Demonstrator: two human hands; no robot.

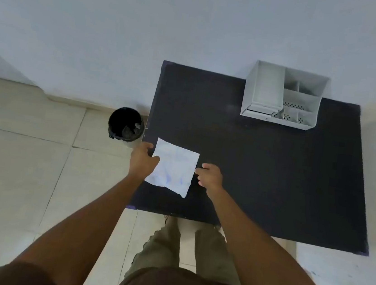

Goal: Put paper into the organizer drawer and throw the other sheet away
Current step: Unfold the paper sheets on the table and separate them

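Paper (174, 168) is being gripped at both side edges on the black table (273, 171), left hand (143, 160) and right hand (209, 175) pinching it; likely next, it is being carried to the organizer (282, 97) drawer or bin (125, 124).

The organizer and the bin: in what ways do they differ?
The organizer is light grey and boxy, with several compartments; the bin is black, round and one open cavity. The organizer stands on the table; the bin stands on the floor beside it. Both are open on top.
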